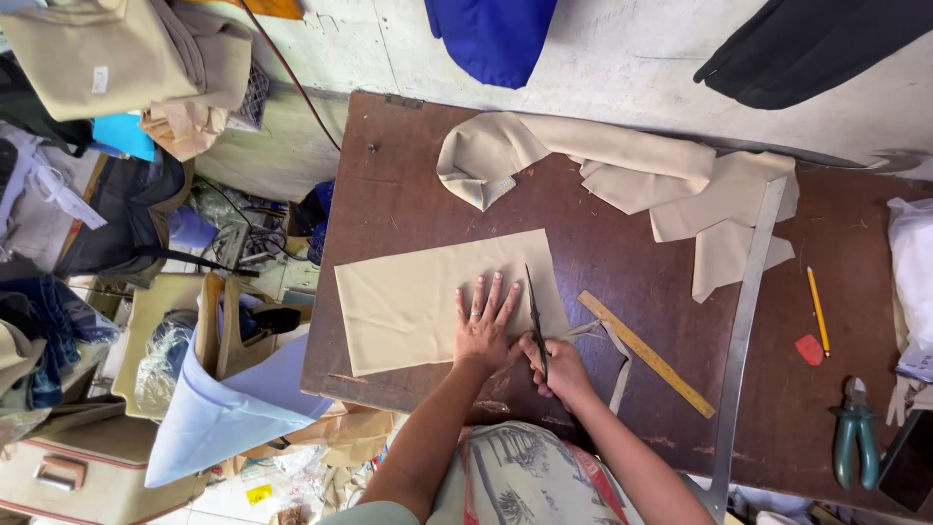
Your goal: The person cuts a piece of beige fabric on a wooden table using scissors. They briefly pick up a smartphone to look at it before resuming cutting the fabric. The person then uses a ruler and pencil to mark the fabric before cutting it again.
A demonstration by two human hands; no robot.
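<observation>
Centre of the head view: left hand (pixel 483 329) lies flat, fingers spread, pressing down on a tan fabric rectangle (pixel 428 297) spread on the brown worktable (pixel 622 262). Right hand (pixel 559 367) sits just beside it, lower centre, closed around the handles of dark scissors (pixel 535 316), whose blades point up the frame along the rectangle's right edge (blade opening too thin to judge). A narrow tan strip (pixel 614 358) trails off to the right of the right hand, partly under a wooden ruler (pixel 646 353) lying diagonally. Right of that, a long metal straightedge (pixel 746 311) runs from upper right down to the table's lower edge. Upper centre: loose tan fabric pieces (pixel 622 170), folded and overlapping. Right side: yellow pencil (pixel 817 309), a red chalk piece (pixel 809 349) just beside it, green-handled pliers (pixel 854 437) at lower right. Top edge: blue cloth (pixel 491 34) and dark cloth (pixel 807 44) hang against the wall. Left of frame: cluttered floor with bags and a pale blue cloth (pixel 228 403).
</observation>
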